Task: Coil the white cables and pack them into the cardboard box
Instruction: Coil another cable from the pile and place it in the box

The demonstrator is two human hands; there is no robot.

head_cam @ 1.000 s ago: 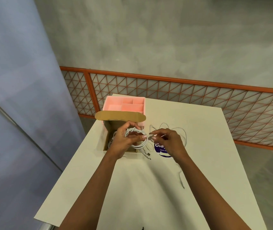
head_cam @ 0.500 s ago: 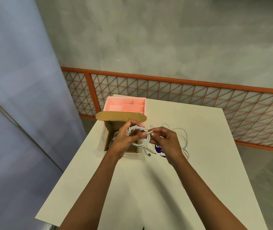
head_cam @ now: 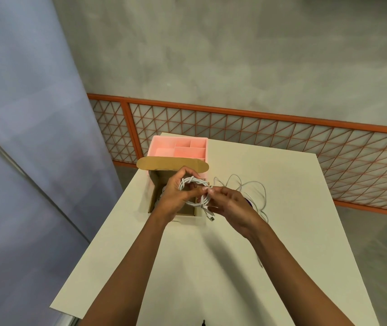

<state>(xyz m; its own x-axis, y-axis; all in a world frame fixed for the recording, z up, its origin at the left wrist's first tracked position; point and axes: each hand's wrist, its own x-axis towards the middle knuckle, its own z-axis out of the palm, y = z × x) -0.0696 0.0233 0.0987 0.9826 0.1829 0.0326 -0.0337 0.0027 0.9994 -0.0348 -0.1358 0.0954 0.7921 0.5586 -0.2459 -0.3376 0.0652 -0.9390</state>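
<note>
A coiled white cable [head_cam: 196,182] hangs in the air just above the open cardboard box [head_cam: 155,184], whose lid flap stands up at the back. My left hand [head_cam: 178,196] grips the coil from the left. My right hand [head_cam: 231,204] pinches the cable's free end against the coil's right side; a plug dangles below it. More white cable shows inside the box by its left wall. A loose white cable [head_cam: 251,187] lies spread on the table to the right, behind my right hand.
A pink compartment tray [head_cam: 178,147] stands behind the box at the table's far left. The white table [head_cam: 282,231] ends close on the left of the box. A dark round label lies mostly hidden under my right hand. An orange lattice railing runs behind the table.
My right hand has moved left and closed in on the coil, wrapping the free end around it. The coil has risen slightly over the box.
</note>
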